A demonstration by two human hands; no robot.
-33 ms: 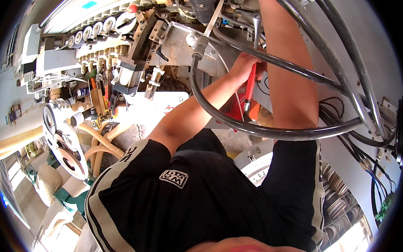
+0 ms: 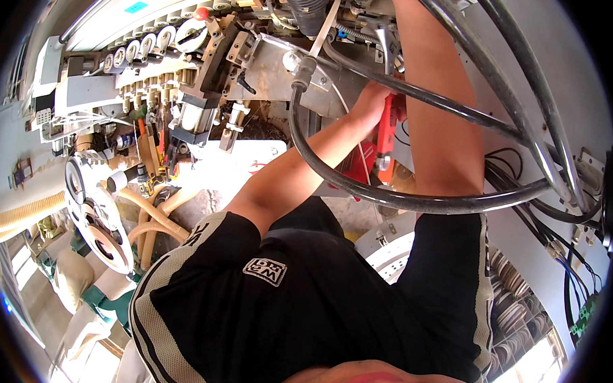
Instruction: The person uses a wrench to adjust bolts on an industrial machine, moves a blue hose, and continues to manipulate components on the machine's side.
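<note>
My left hand (image 2: 374, 103) is closed around a red-handled wrench (image 2: 386, 132), near the handle's upper part. The wrench stands roughly lengthwise in view, its bright metal head (image 2: 383, 39) among the fittings at the top and its handle end toward me. Some of my left fingers are hidden behind the handle and a black hose. My right forearm (image 2: 447, 122) reaches up past the top edge, so my right hand is out of view. A thick black hose (image 2: 387, 196) loops in front of both arms, with a grey fitting (image 2: 304, 73) at one end.
A machine with a row of rollers (image 2: 139, 47) and a cylinder block (image 2: 199, 117) fills the upper left. Dark cables (image 2: 522, 199) hang by the grey panel (image 2: 561, 58) at right. Beige ducts (image 2: 153, 220) and a pale wheel assembly (image 2: 98, 214) stand lower left.
The wrench has turned in my left hand: its head has shifted left, its handle end slightly right, and more of the handle's broad side shows. My right arm looks almost unmoved.
</note>
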